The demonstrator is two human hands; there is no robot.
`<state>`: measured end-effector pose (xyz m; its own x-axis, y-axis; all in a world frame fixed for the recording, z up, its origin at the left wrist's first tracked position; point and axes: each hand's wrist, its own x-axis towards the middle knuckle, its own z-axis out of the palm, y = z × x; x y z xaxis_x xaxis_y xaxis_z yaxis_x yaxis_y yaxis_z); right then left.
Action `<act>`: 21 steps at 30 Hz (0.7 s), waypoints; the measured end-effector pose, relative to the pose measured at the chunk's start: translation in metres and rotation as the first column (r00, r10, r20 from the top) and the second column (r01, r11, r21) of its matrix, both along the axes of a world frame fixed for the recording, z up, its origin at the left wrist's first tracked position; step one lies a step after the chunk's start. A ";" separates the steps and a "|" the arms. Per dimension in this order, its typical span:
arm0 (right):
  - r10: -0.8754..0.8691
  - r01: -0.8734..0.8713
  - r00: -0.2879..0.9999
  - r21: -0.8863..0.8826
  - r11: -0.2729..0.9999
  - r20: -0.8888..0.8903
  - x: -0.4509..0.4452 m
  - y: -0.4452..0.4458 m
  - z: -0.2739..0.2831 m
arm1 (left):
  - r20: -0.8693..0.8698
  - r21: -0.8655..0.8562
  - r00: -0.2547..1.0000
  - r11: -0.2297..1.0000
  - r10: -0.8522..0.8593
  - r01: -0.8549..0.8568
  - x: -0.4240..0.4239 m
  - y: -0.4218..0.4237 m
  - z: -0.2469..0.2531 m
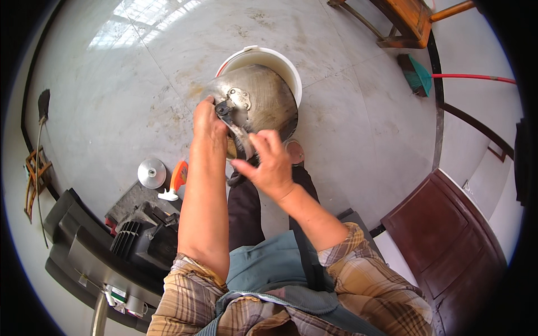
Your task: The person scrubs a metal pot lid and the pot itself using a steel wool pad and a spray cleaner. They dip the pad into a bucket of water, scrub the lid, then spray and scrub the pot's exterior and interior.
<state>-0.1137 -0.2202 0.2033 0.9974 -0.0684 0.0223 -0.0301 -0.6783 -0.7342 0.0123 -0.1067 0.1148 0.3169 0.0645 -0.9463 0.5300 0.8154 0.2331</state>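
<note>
A worn metal pan, seen from its scuffed outside with a riveted handle bracket, leans tilted over a white plastic bucket. My left hand grips the pan beside the bracket, where the dark handle joint is. My right hand, slightly blurred, is beside the curved handle part with its thumb and fingers apart; whether it touches the handle is not clear. Part of the handle is hidden between the hands.
An orange spray bottle with a white trigger and a round metal lid are at the left, near a black sofa. A green broom, a wooden chair and a dark red wooden panel are at the right.
</note>
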 end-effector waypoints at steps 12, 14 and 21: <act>-0.053 0.049 0.997 -0.056 0.997 -0.065 0.029 0.010 -0.003 | 0.201 0.829 0.014 0.178 -0.979 0.531 -0.131 0.034 0.028; -0.052 0.048 0.997 -0.073 0.996 -0.061 0.029 0.020 -0.001 | 0.052 0.949 0.020 0.055 -0.998 0.312 -0.137 0.026 0.024; -0.116 0.120 0.993 0.262 0.957 -0.030 0.066 -0.004 0.003 | 0.293 0.619 0.569 0.606 -0.768 0.499 -0.118 0.047 0.053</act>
<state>-0.0472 -0.2238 0.2065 0.9819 -0.1873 -0.0268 -0.1104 -0.4521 -0.8851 -0.1060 -0.0600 0.1678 0.8307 -0.0096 -0.5567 0.5566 0.0392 0.8299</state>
